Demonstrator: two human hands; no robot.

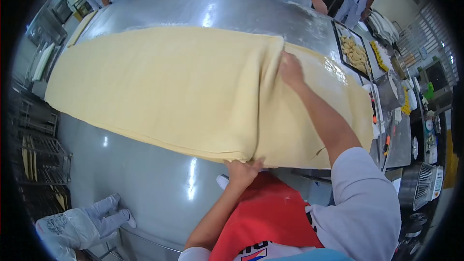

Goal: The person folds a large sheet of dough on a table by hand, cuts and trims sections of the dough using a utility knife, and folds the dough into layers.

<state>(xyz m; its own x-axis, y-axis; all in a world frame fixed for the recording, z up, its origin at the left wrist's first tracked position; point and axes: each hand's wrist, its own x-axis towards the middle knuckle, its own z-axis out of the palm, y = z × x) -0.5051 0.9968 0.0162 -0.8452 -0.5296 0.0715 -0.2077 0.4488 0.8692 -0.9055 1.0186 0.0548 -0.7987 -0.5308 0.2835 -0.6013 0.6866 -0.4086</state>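
The left hand [244, 172] pinches the dough sheet's [159, 82] near edge, the right hand [292, 69] its far edge; uneven pulling could skew or tear it.

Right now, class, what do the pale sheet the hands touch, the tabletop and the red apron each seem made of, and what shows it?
Pale sheet: probably dough, smooth and matte, since it drapes in soft, thick folds.
Tabletop: likely stainless steel, satin-bright, given its grey sheen and streaked reflections.
Red apron: apparently cloth, dull, with soft creases; the exact fibre can't be told.
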